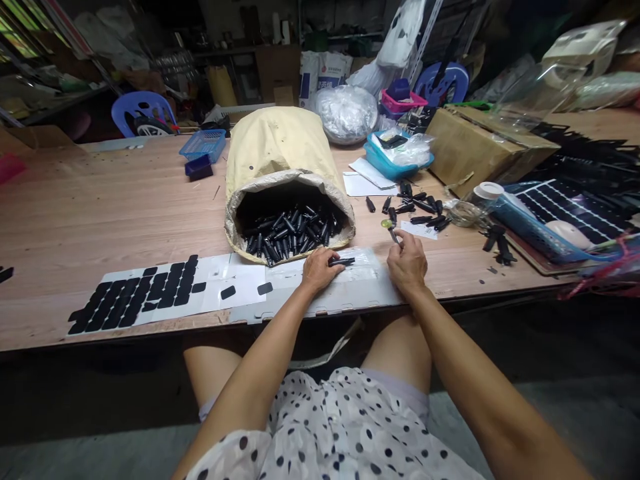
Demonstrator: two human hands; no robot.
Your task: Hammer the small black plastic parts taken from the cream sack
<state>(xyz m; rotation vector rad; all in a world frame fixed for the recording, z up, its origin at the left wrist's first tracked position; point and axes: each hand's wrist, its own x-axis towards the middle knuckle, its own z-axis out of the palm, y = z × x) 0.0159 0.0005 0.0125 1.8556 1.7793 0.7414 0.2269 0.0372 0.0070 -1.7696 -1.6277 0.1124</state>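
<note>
My left hand (319,270) rests at the mouth of a cream sack (280,143), its fingers closed on a slim black plastic part (343,262). Many similar black parts (295,230) fill the sack, which lies on its side. To the right, my right hand (409,263) is closed round a thin tool with a yellow-green round end (387,225), pointing away from me; its exact kind does not show. Beneath the left hand lies a grey-white board (330,300). Loose black parts (423,207) are scattered beyond my right hand.
Rows of black rounded pads (135,297) lie on white sheets at the left. A blue basket (205,143) stands behind them. A cardboard box (480,150) and a blue tray (540,233) occupy the right side. White papers (367,180) lie beside the sack.
</note>
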